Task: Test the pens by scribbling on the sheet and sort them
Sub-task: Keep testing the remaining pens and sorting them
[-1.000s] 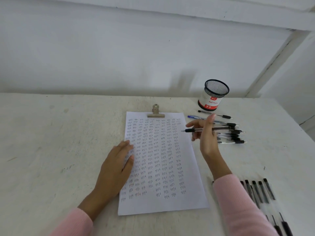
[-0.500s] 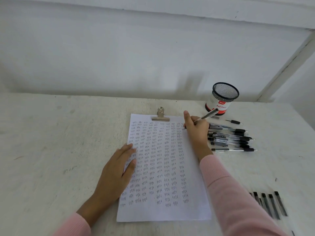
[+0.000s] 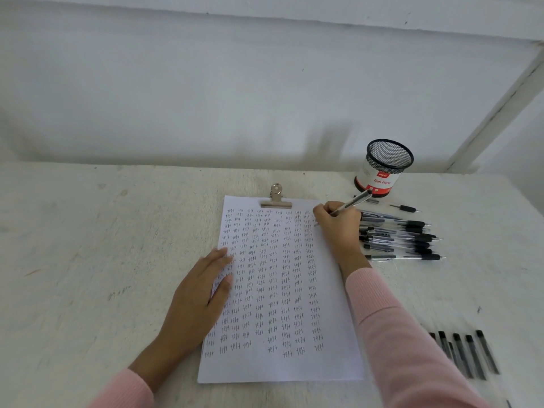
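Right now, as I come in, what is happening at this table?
A person is testing pens. The right hand holds a pen with its tip at the upper right of the sheet, which is covered in rows of small handwritten marks. The left hand lies flat on the sheet's left edge. A pile of pens lies to the right of the sheet, a pen cup stands behind it, and a row of pens lies nearer the person.
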